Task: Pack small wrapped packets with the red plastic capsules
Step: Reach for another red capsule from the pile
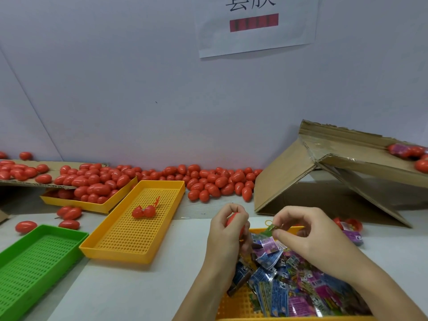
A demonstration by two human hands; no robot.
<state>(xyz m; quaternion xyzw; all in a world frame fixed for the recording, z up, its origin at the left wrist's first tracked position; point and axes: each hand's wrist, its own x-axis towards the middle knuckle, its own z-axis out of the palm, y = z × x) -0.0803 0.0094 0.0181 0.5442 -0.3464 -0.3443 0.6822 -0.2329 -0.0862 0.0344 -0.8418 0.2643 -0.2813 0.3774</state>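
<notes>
My left hand (225, 232) grips a red plastic capsule (232, 220), fingers curled over its top. Just to its right, my right hand (308, 237) pinches a small green wrapped packet (271, 228) between thumb and forefinger. Both hands hover over a yellow tray (234, 306) heaped with several blue and purple wrapped packets (289, 286). An open red capsule (144, 211) lies in the empty-looking yellow tray (129, 249) at centre.
Several closed red capsules (215, 181) line the wall and fill a yellow tray (92, 206) at left. A green tray (30, 258) sits at front left. A torn cardboard box (324, 179) leans at right, holding more capsules. An open capsule (349, 224) lies near it.
</notes>
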